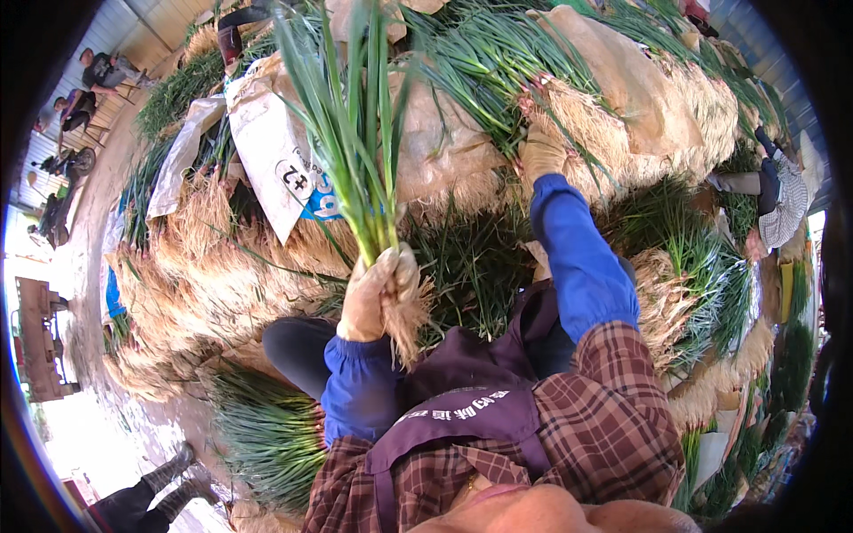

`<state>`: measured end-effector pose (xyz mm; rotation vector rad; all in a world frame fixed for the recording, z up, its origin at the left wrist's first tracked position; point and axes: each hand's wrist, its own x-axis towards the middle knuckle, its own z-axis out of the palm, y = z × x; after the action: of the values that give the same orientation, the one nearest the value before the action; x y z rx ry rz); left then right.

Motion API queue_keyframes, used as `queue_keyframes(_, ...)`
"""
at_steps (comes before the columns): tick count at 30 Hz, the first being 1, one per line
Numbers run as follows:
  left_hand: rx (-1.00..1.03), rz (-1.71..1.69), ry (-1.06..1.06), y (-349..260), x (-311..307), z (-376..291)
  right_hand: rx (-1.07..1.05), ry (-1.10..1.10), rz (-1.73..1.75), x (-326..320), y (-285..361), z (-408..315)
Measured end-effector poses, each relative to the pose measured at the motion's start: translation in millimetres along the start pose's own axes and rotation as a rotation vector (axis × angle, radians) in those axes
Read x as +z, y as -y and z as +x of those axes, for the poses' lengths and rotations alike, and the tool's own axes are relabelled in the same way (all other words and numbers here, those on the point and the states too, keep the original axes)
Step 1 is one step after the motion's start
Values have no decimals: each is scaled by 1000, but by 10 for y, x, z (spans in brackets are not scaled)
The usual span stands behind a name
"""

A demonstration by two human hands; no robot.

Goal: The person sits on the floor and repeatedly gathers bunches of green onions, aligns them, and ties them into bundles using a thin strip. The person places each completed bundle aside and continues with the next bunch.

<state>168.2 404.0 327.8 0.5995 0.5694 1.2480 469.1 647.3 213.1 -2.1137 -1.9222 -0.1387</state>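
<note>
My left hand (380, 293), in a pale glove, is closed round the white lower stalks of a bunch of green onions (363, 153). The leaves point up and away from me, and the stringy roots hang below the fist. Farther off to the right, my gloved right hand (541, 154) reaches the root end of a pile of green onions (496, 66); its fingertips are partly hidden among stalks and roots, so its grip is unclear. Between the arms, loose green leaves (466, 266) lie in shadow beyond my lap.
A printed white sack (266, 133) and a tan sheet (606, 73) cover parts of the long root-fringed heap. Another stack of green onions (273, 426) lies beside me at lower left. A co-worker (786, 200) bends at far right; people sit at upper left near motorcycles.
</note>
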Motion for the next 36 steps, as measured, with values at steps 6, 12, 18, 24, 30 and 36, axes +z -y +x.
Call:
queue_keyframes(6, -140, 59, -196, 583, -610, 620, -153, 485, 295, -120, 211, -338)
queue_keyframes(12, -88, -9, -282, 1079, -440, 788, -444, 477, 727, -448, 675, -1675)
queue_keyframes(18, -71, -109, -238, 1041, -623, 566, 23, 678, 1410, -227, 394, -1390)
queue_keyframes(24, -140, -347, 26, 1072, -783, 424, 270, 1057, 2047, -2, 1038, -1395)
queue_keyframes(30, -89, -117, -186, 923, -435, 437, 624, 826, 1936, 113, 1178, -1502)
queue_keyframes(36, -7, -39, -205, 894, -267, 246, 129, 111, 1095, 533, 368, -1101)
